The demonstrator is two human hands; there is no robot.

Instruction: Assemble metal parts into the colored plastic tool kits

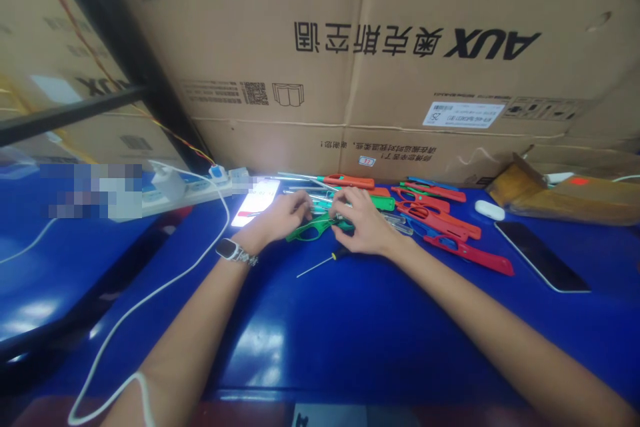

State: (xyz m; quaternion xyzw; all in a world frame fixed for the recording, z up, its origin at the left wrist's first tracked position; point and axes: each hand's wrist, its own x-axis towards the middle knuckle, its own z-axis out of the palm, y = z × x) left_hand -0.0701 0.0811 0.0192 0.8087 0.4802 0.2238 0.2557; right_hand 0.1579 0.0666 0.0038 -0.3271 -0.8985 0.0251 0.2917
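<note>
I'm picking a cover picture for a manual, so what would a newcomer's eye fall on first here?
Probably the big cardboard box across the back, its AUX lettering upside down. Next come the red plastic handles right of centre on the shiny blue table. The left hand and right hand meet the eye near the middle, with a glowing screen beside the left.

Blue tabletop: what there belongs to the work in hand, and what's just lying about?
Likely in the work:
green handle by left hand and right hand
screwdriver
red handle

Probably lying about:
dark phone
lit screen
small white case
</note>
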